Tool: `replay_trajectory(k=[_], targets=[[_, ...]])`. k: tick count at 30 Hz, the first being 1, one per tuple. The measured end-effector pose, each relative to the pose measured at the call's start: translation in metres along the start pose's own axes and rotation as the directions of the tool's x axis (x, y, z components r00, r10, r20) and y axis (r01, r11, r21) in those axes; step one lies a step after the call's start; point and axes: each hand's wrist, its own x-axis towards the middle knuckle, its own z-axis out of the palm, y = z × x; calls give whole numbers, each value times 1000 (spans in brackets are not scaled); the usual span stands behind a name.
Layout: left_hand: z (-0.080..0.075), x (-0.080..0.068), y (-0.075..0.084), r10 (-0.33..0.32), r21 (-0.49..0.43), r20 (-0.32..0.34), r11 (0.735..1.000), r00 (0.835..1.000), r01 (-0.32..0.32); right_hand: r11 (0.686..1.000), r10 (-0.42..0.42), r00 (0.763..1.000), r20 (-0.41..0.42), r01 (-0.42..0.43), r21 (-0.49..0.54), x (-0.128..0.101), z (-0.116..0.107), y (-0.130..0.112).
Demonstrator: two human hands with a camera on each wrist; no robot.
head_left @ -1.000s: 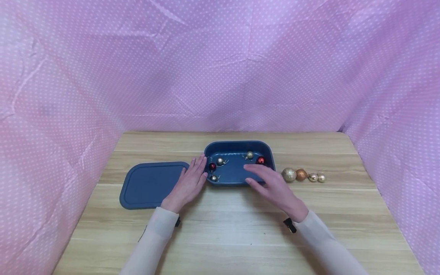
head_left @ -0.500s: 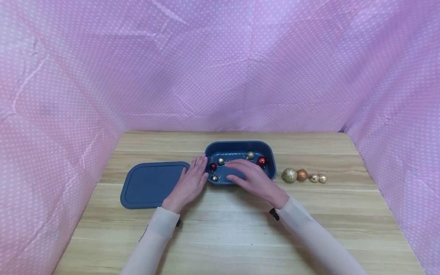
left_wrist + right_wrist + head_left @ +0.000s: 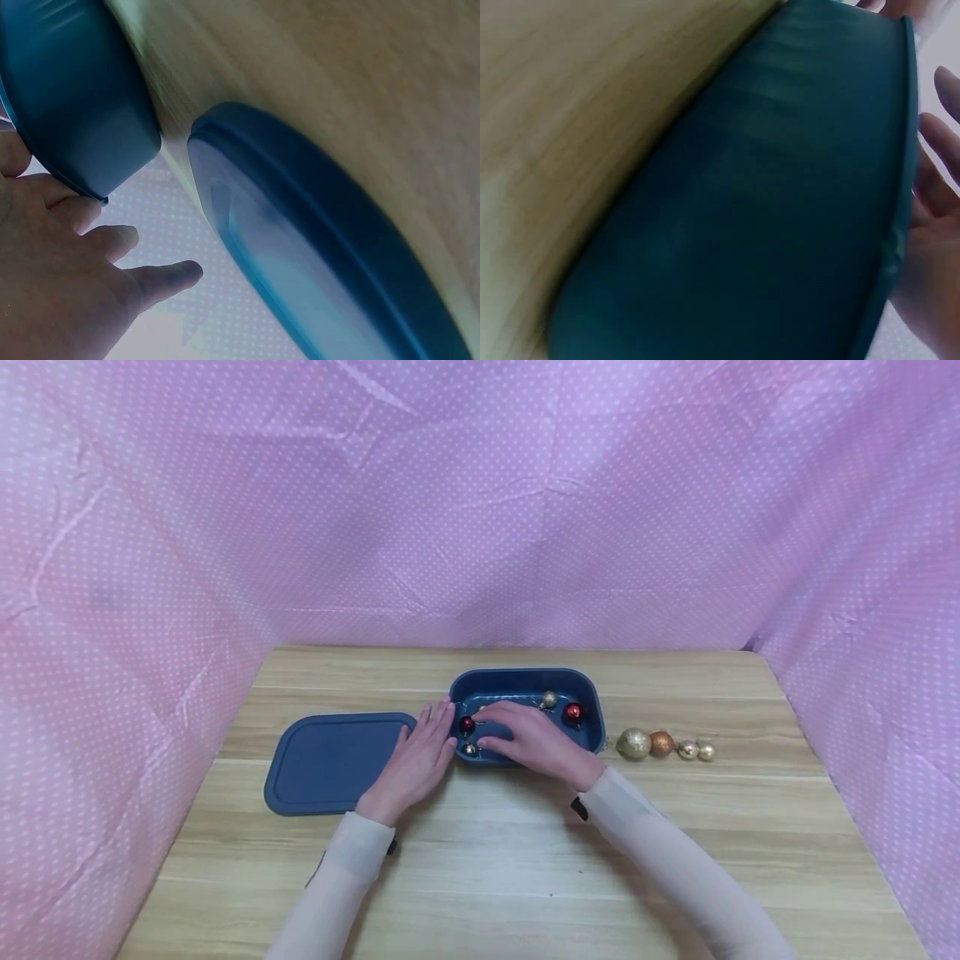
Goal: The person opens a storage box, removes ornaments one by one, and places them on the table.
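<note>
My left hand (image 3: 414, 766) lies with straight fingers at the left end of a deep blue box (image 3: 525, 671), fingertips touching its rim. In the left wrist view, fingers (image 3: 71, 211) rest along that rim. My right hand (image 3: 532, 739) reaches over the front wall into the box, thumb and fingers apart. Close to its fingertips are a dark red bauble (image 3: 467, 725) and a small gold bauble (image 3: 469, 749); another bauble there is mostly hidden behind the fingers. A glittery gold bauble (image 3: 549, 699) and a red bauble (image 3: 573, 713) sit at the box's right end.
A flat blue lid (image 3: 326, 768) lies left of the box, partly under the left hand. Right of the box is a row: a large glittery gold bauble (image 3: 633, 744), a copper bauble (image 3: 661, 744) and two small gold baubles (image 3: 688, 750). Pink dotted cloth (image 3: 480, 527) surrounds the wooden table.
My right hand has moved left across the box, from its right end to the baubles at its left end. The left hand has stayed at the rim.
</note>
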Motion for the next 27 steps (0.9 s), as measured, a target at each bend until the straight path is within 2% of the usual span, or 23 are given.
replay_trajectory(k=[9, 15, 27], targets=[[1, 0, 1, -6, 1, 1, 1000, 1000, 6, 999, 19, 993, 119, -23, 34, 16, 9, 11], [0, 0, 2, -7, 6, 1, 1000, 1000, 7, 995, 53, 980, 194, -69, 75, 21, 14, 17], [-1, -1, 3, -8, -9, 7, 1000, 1000, 8, 990, 95, 955, 282, -121, 74, 27, 20, 23]])
